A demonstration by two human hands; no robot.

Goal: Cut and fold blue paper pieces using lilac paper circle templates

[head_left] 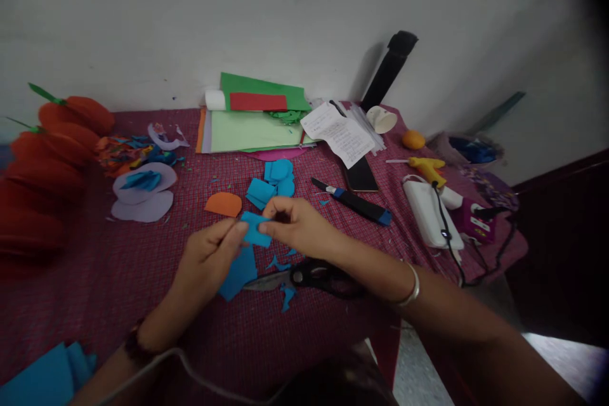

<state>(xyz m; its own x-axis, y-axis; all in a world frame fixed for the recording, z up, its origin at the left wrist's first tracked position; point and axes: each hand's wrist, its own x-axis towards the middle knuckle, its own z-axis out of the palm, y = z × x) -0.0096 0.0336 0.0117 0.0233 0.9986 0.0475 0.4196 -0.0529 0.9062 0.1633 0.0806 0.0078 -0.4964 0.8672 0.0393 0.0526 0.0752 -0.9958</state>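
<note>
The left hand (207, 255) and right hand (301, 225) clamp fingers on small blue paper (252, 232). Black-handled metal scissors (304, 276) lie nearer (slightly right).

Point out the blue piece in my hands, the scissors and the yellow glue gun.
Blue piece (254, 233): head view, its exposed middle.
Scissors (298, 276): head view, the pivot.
Yellow glue gun (429, 170): head view, its body.

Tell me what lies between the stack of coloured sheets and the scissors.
In the head view, going from the stack of coloured sheets to the scissors: cut blue pieces, then the right hand pinching a blue slip, then blue scraps.
</note>
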